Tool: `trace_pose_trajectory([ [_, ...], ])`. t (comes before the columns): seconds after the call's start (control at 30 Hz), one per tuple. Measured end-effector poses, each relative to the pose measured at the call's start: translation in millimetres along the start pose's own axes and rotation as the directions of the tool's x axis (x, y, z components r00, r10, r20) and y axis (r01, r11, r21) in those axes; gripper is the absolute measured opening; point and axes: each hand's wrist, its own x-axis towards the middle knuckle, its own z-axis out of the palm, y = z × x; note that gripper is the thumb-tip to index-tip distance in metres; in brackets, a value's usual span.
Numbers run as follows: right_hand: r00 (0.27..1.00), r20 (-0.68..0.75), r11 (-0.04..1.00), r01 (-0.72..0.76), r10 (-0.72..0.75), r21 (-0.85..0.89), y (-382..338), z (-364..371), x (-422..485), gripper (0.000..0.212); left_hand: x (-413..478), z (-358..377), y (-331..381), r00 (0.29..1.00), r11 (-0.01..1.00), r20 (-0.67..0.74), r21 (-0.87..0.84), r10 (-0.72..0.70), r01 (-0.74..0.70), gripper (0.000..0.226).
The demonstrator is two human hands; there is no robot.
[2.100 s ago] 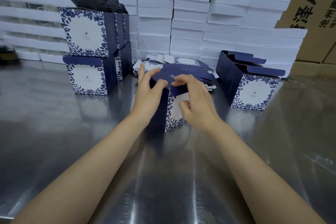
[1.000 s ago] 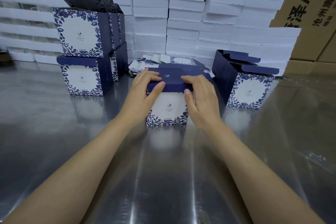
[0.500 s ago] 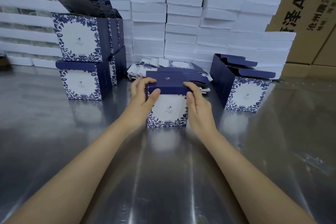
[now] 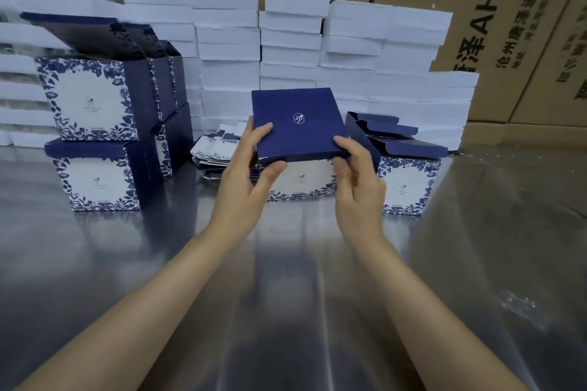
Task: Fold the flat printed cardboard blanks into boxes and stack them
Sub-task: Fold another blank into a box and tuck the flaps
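Both hands grasp the folded box (image 4: 298,124) by its near lid edge: the left hand (image 4: 251,168) and the right hand (image 4: 355,178) each pinch a corner, fingers on top and thumb beneath. This tips the navy lid toward the person, probably to check the closure before stacking. Left of this box stands the stack of finished boxes (image 4: 95,136). To its right is an open-flapped box (image 4: 408,178), and just behind it the flat blanks (image 4: 216,149) lie on the steel desk (image 4: 317,295).

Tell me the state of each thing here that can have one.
held box, lid shut, tilted, in both hands.
left hand, grips the box's left edge.
right hand, grips its right edge.
right box, standing, lid open.
upper stacked box, lid open.
lower stacked box, lid shut.
flat blanks, unfolded, piled.
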Motion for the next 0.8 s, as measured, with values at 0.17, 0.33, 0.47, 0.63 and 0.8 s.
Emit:
trace_pose_trajectory([
  [0.17,0.988,-0.155,1.0,-0.02,0.02,-0.002,16,-27,72,0.029,85,55,7,0.998,0.993,0.027,-0.111,0.054,-0.05,0.047],
  [0.33,0.987,-0.119,0.985,-0.123,0.108,-0.124,59,-53,173,0.028,180,124,-11,0.998,0.985,0.055,-0.169,0.024,-0.014,0.046],
  [0.47,0.97,-0.121,0.96,-0.23,0.212,-0.16,108,-65,235,0.029,235,174,-40,0.996,0.99,0.094,-0.141,0.005,0.008,0.05],
  [0.63,0.914,-0.154,0.906,-0.397,0.376,-0.145,162,-57,275,0.034,272,211,-83,0.985,0.997,0.17,-0.067,-0.015,0.026,0.052],
  [0.8,0.905,-0.097,0.851,-0.422,0.413,-0.312,199,-40,281,0.045,278,217,-132,0.948,0.993,0.297,0.044,-0.113,0.105,0.069],
])
